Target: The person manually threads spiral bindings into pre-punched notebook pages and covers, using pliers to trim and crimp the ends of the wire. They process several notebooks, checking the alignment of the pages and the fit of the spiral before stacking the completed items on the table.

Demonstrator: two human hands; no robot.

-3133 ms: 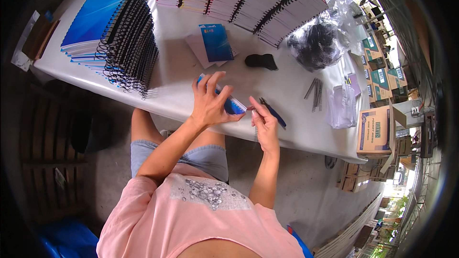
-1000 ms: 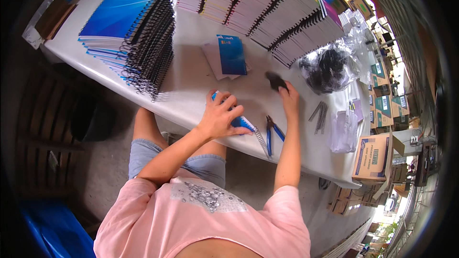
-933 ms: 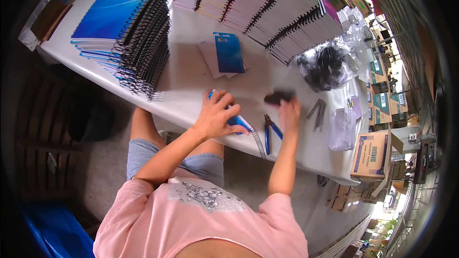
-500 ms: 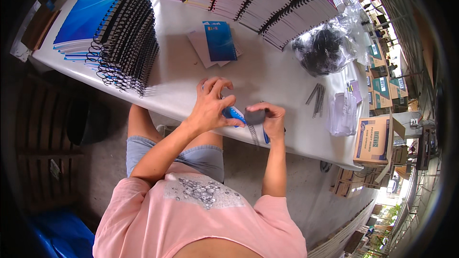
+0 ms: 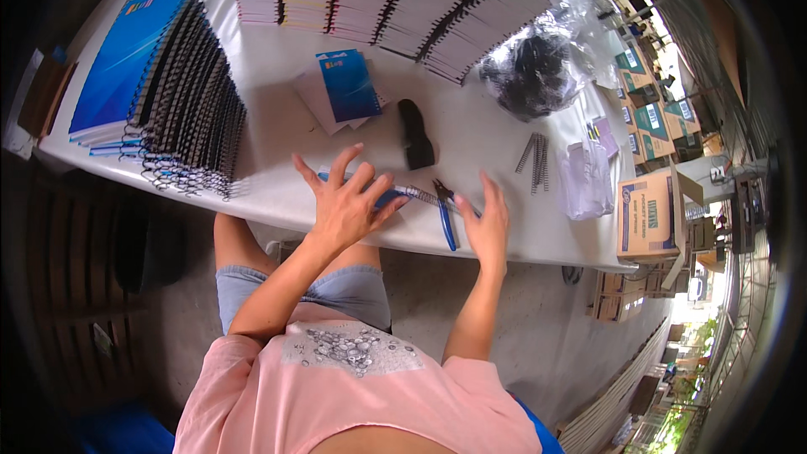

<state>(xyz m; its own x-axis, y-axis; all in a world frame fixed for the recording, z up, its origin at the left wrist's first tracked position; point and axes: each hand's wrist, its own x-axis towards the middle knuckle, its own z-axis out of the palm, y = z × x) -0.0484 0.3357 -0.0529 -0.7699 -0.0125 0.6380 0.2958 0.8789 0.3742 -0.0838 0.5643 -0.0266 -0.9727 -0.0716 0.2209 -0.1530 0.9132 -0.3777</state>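
Note:
My left hand [image 5: 343, 200] arches over a small blue notebook [image 5: 388, 197] at the table's front edge. Its thumb and fingers are round the notebook, which it mostly hides. From the notebook's right end a thin wire spiral [image 5: 423, 195] sticks out toward the pliers. These blue-handled pliers [image 5: 446, 220] lie on the table with their dark jaws pointing away from me. Just right of them is my right hand [image 5: 487, 223], fingers apart and holding nothing I can see; its thumb is by one handle. A dark, flat, elongated piece [image 5: 416, 136] lies beyond both hands.
A small blue notebook on white sheets [image 5: 349, 86] lies ahead. Tall stacks of spiral-bound notebooks stand at left [image 5: 181, 92] and along the back [image 5: 387, 0]. Loose wire spirals [image 5: 533, 163], a plastic bag of black material [image 5: 534, 76] and a carton [image 5: 647, 214] are on the right.
The dark piece has left my right hand and now lies on the table. My right hand has opened beside the pliers. The whole view has shifted slightly.

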